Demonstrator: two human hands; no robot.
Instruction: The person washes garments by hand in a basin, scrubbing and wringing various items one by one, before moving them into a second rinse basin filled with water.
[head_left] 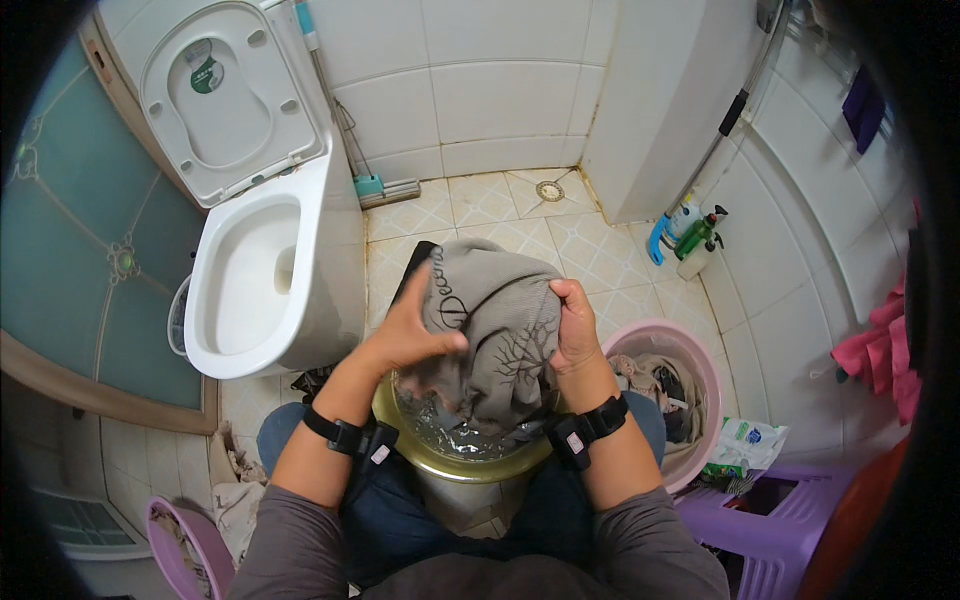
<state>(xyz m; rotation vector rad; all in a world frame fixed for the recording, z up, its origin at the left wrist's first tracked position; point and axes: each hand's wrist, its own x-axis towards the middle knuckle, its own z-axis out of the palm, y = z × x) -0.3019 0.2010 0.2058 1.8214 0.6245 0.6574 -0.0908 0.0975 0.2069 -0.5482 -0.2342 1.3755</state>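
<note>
A wet grey knit garment (500, 310) with a dark bare-branch print and dark lettering is bunched up over a gold-coloured basin (470, 470). Its lower folds hang into the water (450, 432) inside. At the garment's right edge, my right hand (575, 330) grips the cloth between thumb and fingers. My left hand (408, 325) is at the left side of the cloth, thumb stretched away from the fingers; the fingertips are slightly blurred. A black piece of cloth (418, 258) shows at the garment's far left edge. The basin stands between my knees.
A pink tub (712, 400) of laundry stands to the right, beside a purple stool (770, 510) with a white-green bag (745, 445). A toilet (245, 290) with raised lid is at left. Bottles (697, 235) and a mop (390, 190) stand by the walls. Another pink basin (165, 560) sits near left.
</note>
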